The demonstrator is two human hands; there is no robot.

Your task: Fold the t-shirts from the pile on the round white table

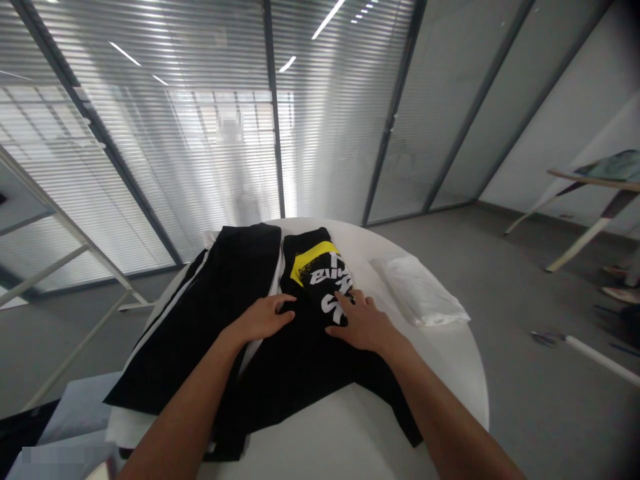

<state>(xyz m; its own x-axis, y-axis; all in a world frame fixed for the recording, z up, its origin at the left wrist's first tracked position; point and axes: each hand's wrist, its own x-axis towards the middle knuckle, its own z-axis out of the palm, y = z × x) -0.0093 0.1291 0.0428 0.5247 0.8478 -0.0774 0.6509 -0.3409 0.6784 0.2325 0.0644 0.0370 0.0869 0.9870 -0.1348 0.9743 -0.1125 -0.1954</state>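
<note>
A black long-sleeved top (305, 373) with a yellow band and white lettering lies partly folded on the round white table (345, 427). One sleeve runs out toward the table's near right side. My right hand (363, 320) rests on the printed part with its fingers spread. On the plain black cloth just left of the print is my left hand (265, 317), its thumb and fingers apart and nothing gripped between them. Beside it, a larger black garment (210, 313) with white edging covers the left side of the table.
A folded white cloth (425, 290) lies at the table's right. To the left stands a pale metal frame (75, 230). Glass partitions with blinds (215, 153) rise behind the table. Another table (595, 179) is at far right, and a white pole (600, 359) is near the floor.
</note>
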